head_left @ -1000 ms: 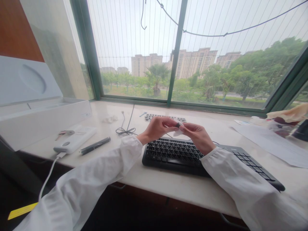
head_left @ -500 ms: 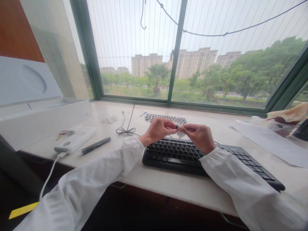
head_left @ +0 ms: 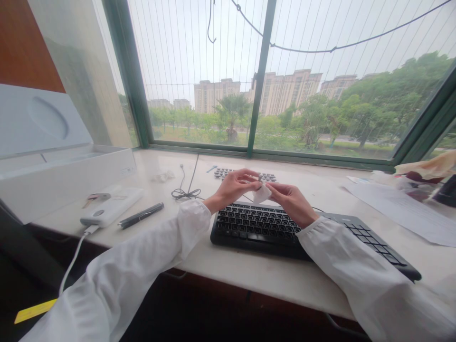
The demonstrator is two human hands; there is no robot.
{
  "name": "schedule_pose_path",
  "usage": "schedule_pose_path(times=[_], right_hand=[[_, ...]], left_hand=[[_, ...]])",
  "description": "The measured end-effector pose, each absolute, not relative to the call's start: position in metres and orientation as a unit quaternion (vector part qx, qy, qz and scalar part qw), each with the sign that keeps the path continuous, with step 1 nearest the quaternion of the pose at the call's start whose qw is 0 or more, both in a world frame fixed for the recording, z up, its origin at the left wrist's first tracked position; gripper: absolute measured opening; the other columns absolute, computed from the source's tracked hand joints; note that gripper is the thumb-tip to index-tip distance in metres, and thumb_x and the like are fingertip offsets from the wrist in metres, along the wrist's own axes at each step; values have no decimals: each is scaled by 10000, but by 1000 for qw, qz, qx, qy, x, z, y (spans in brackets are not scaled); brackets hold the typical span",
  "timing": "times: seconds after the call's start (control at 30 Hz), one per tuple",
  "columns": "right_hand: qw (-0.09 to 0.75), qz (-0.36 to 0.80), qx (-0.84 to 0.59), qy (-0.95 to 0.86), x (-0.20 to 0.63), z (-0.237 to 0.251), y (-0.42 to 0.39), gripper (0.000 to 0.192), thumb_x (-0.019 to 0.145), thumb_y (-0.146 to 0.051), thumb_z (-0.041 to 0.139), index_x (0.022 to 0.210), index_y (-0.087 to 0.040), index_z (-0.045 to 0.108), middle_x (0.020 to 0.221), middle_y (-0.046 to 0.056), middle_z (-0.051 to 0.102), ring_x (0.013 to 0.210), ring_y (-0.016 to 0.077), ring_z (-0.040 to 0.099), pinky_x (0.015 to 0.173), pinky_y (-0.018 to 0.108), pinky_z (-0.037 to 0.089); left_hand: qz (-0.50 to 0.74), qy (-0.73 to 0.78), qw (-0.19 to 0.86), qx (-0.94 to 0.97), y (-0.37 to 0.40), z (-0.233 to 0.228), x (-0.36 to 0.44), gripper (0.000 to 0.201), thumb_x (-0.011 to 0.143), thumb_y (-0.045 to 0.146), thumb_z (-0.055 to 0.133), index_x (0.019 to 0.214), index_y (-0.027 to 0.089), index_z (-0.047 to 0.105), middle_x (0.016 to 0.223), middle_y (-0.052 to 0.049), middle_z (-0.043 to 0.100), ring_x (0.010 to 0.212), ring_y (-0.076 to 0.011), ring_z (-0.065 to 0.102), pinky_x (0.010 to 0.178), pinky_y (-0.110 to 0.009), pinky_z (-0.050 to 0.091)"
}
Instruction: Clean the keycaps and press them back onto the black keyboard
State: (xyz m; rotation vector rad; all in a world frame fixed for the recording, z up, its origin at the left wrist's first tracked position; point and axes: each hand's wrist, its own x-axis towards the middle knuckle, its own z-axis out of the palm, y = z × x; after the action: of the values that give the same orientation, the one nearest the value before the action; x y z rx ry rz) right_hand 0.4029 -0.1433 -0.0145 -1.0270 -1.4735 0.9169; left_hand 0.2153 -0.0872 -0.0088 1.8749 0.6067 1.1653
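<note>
Both my hands are raised just above the far edge of a black keyboard [head_left: 256,228]. My right hand [head_left: 290,202] pinches a small white wipe [head_left: 261,194] between thumb and fingers. My left hand [head_left: 233,187] has its fingertips closed against the top of that wipe, on a small dark keycap that the wipe and fingers almost hide. Behind the hands, several loose dark keycaps [head_left: 245,174] lie in rows on the pale counter [head_left: 249,275].
An open white box [head_left: 64,175] stands at the left, with a white power bank [head_left: 110,206] and a black pen [head_left: 140,216] beside it. A coiled thin cable [head_left: 185,192] lies behind them. Paper sheets [head_left: 399,204] cover the right. Window frame behind.
My hands have shifted slightly away from me and the wipe now shows more fully between them, covering the dark keycap seen earlier.
</note>
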Motion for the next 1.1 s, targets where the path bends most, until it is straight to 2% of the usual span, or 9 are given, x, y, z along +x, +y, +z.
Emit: schedule_pose_path(times=[0.1,0.2,0.33,0.47,0.6,0.77,0.97,1.1], right_hand=[[506,368,-417,-659,400,-14,-145,560,686,-569,739,1117,-211,726,1084,70,733,1083,292,639,981,489,495],[517,328,-425,-667,400,-14,-145,570,679,-566,746,1119,-204,724,1041,77,743,1021,285,662,939,484,518],[517,276,-443,-678,403,-16,-145,494,722,-575,703,1010,-179,760,937,78,755,874,250,687,823,415,555],[484,192,-469,-713,409,-15,-145,402,759,-565,668,856,-190,773,831,59,748,782,229,675,729,356,535],[444,93,-488,-745,413,-14,-144,351,814,-529,620,805,-208,761,798,45,731,749,218,648,714,349,497],[419,-5,-486,-767,410,-16,-145,268,875,-418,572,830,-206,730,836,52,708,761,203,617,729,340,465],[424,-46,-499,-754,407,-16,-145,238,879,-374,566,839,-189,711,821,55,695,735,185,601,721,321,452],[475,-17,-531,-702,410,-14,-142,244,852,-382,592,827,-180,725,826,52,718,728,185,610,715,314,453]], left_hand=[[475,235,380,758,-89,-8,216,338,766,354,732,1044,163,701,971,-77,726,856,-150,676,805,-295,539],[487,227,372,757,-87,-9,216,344,756,376,739,1020,157,711,1005,-83,723,859,-151,677,792,-293,554],[474,236,387,755,-84,-12,216,415,721,428,759,1000,125,707,928,-96,728,724,-142,684,684,-287,579],[459,238,352,781,-84,-14,215,404,713,442,763,958,123,719,910,-95,729,739,-143,686,694,-275,580],[432,242,345,798,-85,-14,213,425,717,461,753,954,110,715,898,-104,730,741,-154,691,675,-268,579],[418,249,347,802,-84,-15,213,395,739,427,745,963,105,702,918,-108,731,717,-145,695,645,-238,572],[425,261,365,787,-83,-18,214,420,743,426,747,995,98,673,944,-113,717,679,-142,696,603,-238,587],[442,243,378,776,-87,-14,215,423,746,431,743,1001,102,665,952,-104,708,660,-137,699,569,-231,597]])
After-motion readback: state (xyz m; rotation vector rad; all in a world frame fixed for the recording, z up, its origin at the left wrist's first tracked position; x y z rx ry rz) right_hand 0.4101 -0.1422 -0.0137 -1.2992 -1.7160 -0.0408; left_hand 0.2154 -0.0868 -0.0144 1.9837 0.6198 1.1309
